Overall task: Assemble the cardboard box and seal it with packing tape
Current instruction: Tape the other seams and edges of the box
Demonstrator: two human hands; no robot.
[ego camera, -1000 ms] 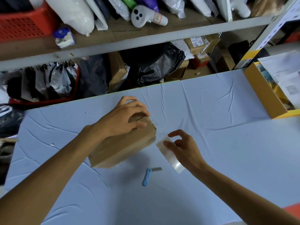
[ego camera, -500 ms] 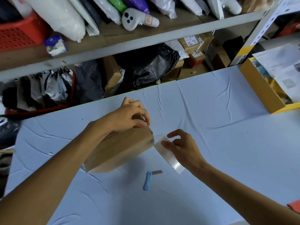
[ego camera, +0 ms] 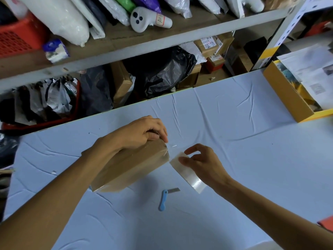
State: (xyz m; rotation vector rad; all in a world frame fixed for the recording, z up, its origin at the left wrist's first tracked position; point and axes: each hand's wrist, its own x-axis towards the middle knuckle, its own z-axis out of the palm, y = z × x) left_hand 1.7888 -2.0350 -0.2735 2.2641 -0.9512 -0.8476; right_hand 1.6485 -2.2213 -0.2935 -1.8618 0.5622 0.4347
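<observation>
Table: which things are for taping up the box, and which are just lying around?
For the job: cardboard box, held by the left hand; tape roll, held by the right hand; blue cutter, probably for the tape.
Just lying about: yellow tray of papers, black bag, white controller, red basket.

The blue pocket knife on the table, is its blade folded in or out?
Out. The knife lies flat with its grey blade sticking out sideways from the blue handle.

Matt brown cardboard box (ego camera: 131,165), glossy clear tape (ego camera: 187,175), creased cloth (ego camera: 234,159).
</observation>
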